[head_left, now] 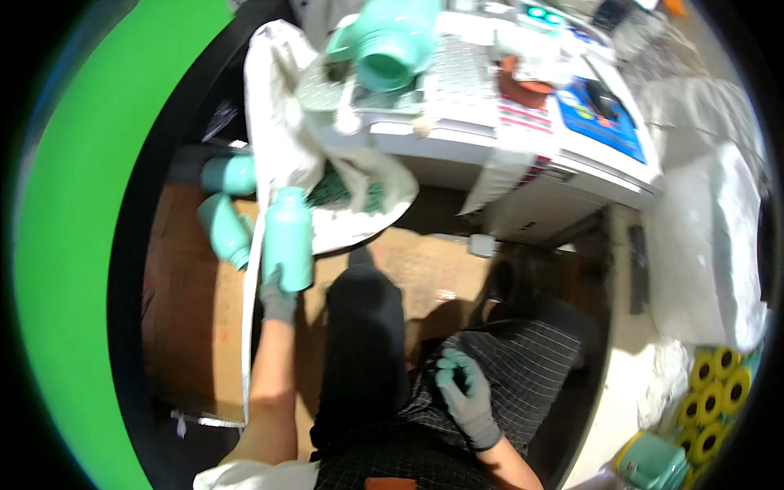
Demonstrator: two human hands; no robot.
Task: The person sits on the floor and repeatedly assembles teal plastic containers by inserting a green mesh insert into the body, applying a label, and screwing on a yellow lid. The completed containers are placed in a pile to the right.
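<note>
1. Left hand (278, 299) wraps a teal bottle (287, 238) by its base, upright, at nine o'clock from the knee.
2. Right hand (465, 390) rests loosely curled, empty, on the lap.
3. Judgement: grip higher to steady it.

Left hand (278, 296) covers the base of the teal bottle (287, 238), & the white sack (278, 122) hides part of two more teal bottles (227, 204) behind its edge. Yellow tape rolls (712, 392) at the rim are cut off & smeared, can't count them. Items on the white machine top (490, 90) are too blurred to tell.
</note>
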